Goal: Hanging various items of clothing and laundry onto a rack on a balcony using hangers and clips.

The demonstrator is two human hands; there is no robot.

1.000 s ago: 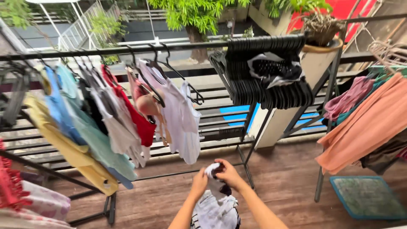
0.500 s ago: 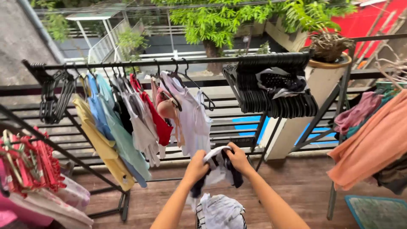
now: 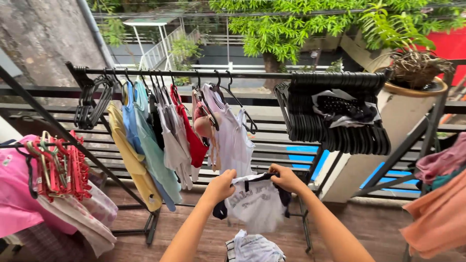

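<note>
A small white garment (image 3: 256,204) with dark trim hangs spread between my two hands. My left hand (image 3: 221,185) grips its left top edge and my right hand (image 3: 287,178) grips its right top edge, both held out in front of me. Below them sits a pile of white and striped laundry (image 3: 253,247). Just behind the garment runs a black clothes rail (image 3: 194,73) with several shirts on hangers: yellow (image 3: 130,160), blue-green (image 3: 154,156), white (image 3: 234,141) and red (image 3: 191,136).
A thick bunch of empty black hangers (image 3: 340,126) fills the rail's right part, with a dark spotted cloth (image 3: 344,107) draped on it. Red hangers and pink cloth (image 3: 53,170) hang at left. Orange cloth (image 3: 437,218) hangs at right. A potted plant (image 3: 417,68) stands beyond.
Both hands rose from the laundry pile with the garment and pulled it open, so its white front now shows. The view tilted up and left.
</note>
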